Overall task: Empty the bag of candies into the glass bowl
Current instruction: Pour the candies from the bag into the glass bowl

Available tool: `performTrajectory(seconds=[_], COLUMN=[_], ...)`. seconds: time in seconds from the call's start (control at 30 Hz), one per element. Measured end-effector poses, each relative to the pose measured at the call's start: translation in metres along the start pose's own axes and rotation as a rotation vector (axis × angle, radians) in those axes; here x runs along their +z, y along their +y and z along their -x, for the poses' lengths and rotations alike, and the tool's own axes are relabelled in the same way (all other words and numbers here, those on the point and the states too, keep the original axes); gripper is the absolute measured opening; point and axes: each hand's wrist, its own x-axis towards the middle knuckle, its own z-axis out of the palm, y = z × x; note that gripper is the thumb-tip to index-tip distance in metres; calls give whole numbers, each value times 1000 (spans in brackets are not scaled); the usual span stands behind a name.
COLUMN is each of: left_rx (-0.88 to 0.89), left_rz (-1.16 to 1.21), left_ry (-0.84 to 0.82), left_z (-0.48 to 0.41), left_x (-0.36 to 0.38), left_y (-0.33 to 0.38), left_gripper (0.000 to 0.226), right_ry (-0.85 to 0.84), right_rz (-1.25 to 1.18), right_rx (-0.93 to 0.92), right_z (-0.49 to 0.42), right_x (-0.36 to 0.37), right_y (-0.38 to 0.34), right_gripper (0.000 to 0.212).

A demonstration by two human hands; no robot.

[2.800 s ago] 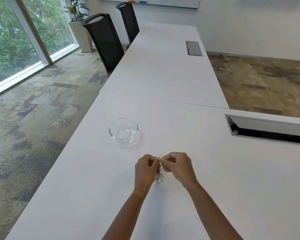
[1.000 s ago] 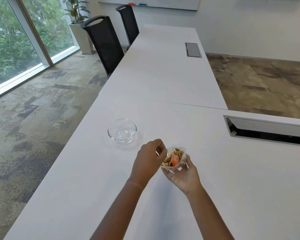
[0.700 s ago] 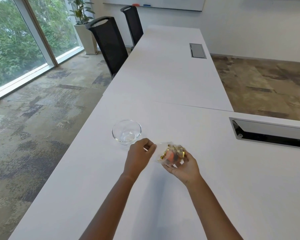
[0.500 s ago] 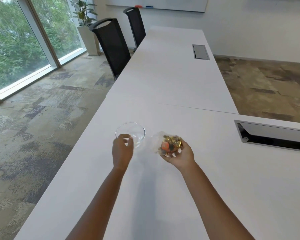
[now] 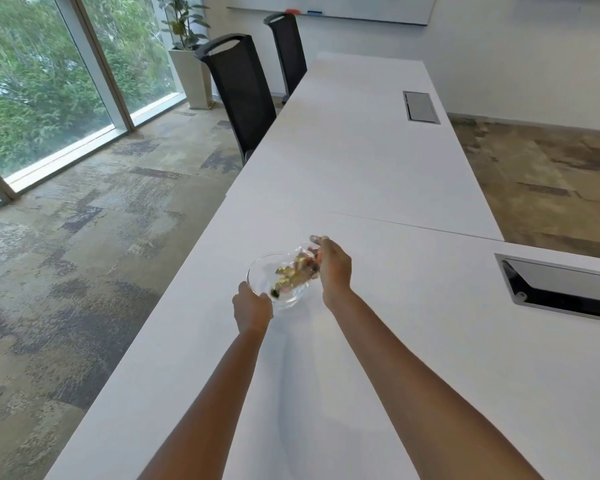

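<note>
I am in the pouring step right now. I will tell where things are by the glass bowl (image 5: 278, 279), which sits on the white counter (image 5: 378, 174).

On the near left side of the bowl is my left hand (image 5: 252, 310). Its fingers are curled onto the rim, and I think it is holding the bowl so it does not slide.

Over the right side of the bowl is the bag of candies (image 5: 303, 261). It is tipped with its open end down toward the bowl. Shiny gold candies (image 5: 289, 273) are spilling out, some in the air and some already down in the bowl. It is blurry, so I cannot count them.

Just right of the bowl is my right hand (image 5: 334, 266). It is closed tight on the back end of the bag, with the back of the hand turned toward me.

Next, I think I need to lift the bag's back end higher and give it a small shake, keeping its mouth over the bowl so nothing bounces out onto the counter. My left hand should hold on.
</note>
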Motion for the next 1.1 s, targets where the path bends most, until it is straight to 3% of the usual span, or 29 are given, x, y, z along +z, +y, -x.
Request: performTrajectory(seconds=[0.2, 0.57, 0.67, 0.77, 0.87, 0.97, 1.03, 1.1], left_rx=[14, 57, 62, 60, 81, 290, 432, 463], left_rz=[37, 39, 57, 77, 39, 82, 179, 318], left_ry=[36, 44, 38, 24, 40, 166, 232, 183], left_z=[-7, -10, -11, -7, 8, 32, 46, 62], left_x=[6, 9, 9, 6, 6, 8, 13, 21], left_y=[-3, -10, -12, -12, -9, -11, -17, -20], left_gripper=[37, 41, 42, 43, 47, 57, 55, 50], right_ry=[-93, -255, -260, -194, -44, 68, 41, 3], right_rz=[293, 570, 563, 435, 166, -182, -356, -458], right_rx=[-343, -742, -750, -645, -424, -45, 253, 440], right_z=[-1, 6, 7, 10, 15, 17, 21, 29], right_x=[14, 11, 11, 11, 11, 2, -10, -25], right_y=[6, 6, 6, 3, -3, -11, -11, -9], right_gripper=[30, 31, 30, 28, 29, 28, 32, 34])
